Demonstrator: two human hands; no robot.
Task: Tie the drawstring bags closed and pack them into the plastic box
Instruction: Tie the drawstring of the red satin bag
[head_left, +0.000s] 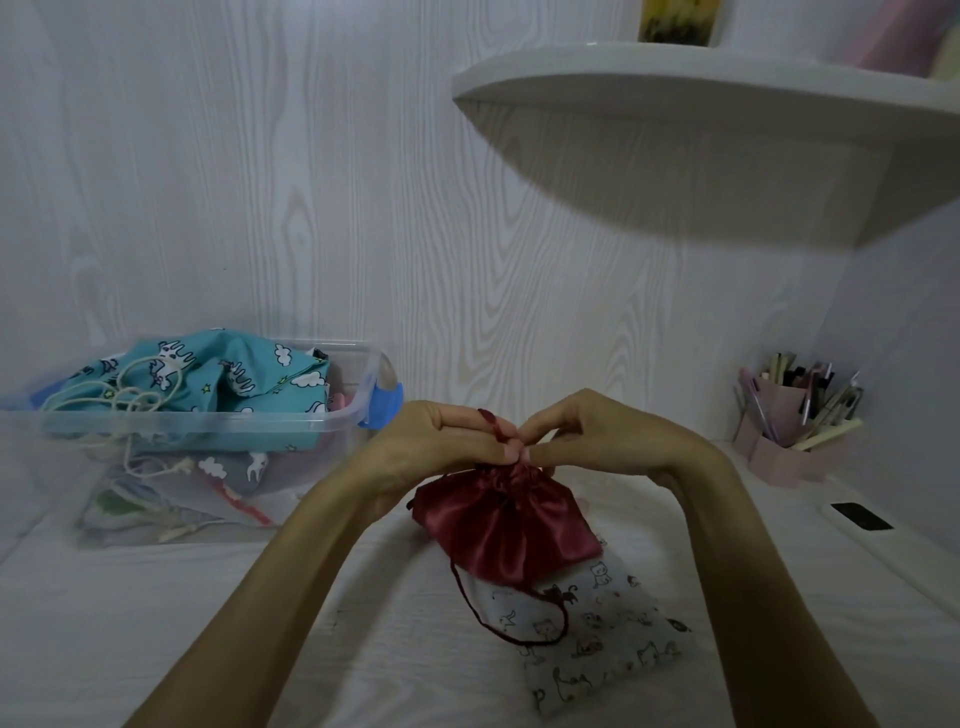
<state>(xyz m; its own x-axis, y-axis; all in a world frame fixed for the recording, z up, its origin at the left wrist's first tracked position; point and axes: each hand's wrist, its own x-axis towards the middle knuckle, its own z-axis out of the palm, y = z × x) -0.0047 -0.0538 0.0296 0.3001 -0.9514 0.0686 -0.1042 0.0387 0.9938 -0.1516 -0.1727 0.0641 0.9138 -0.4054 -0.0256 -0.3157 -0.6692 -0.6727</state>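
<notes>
Cat-print bag (597, 639): flat on the worktop (208, 649) at the near edge, nearest the viewer; its mouth is hidden under the red bag, so whether it is tied cannot be told; judged still to be packed.
Plastic box (234, 421): clear, open-topped, at the far left against the wall; holds a teal cloud-print bag (228, 379) heaped above the rim with loose cream cords, and other printed bags below; packing judged well along, with room left only at the box's right end.
Red bag (509, 514): satin, mid-worktop, partly lying on the cat-print bag; neck gathered and lifted; one red cord loop (514, 618) trails toward the near edge.
Left hand (441, 441) and right hand (597, 431): fingertips together at the gathered neck, each pinching the red drawstring; knot judged in progress, not finished.
Pen holder (789, 421): pink, far right corner, well apart from the work.
Open room: bare worktop between box and red bag gives a free path leftward; a shelf (675, 104) overhangs the far right.
</notes>
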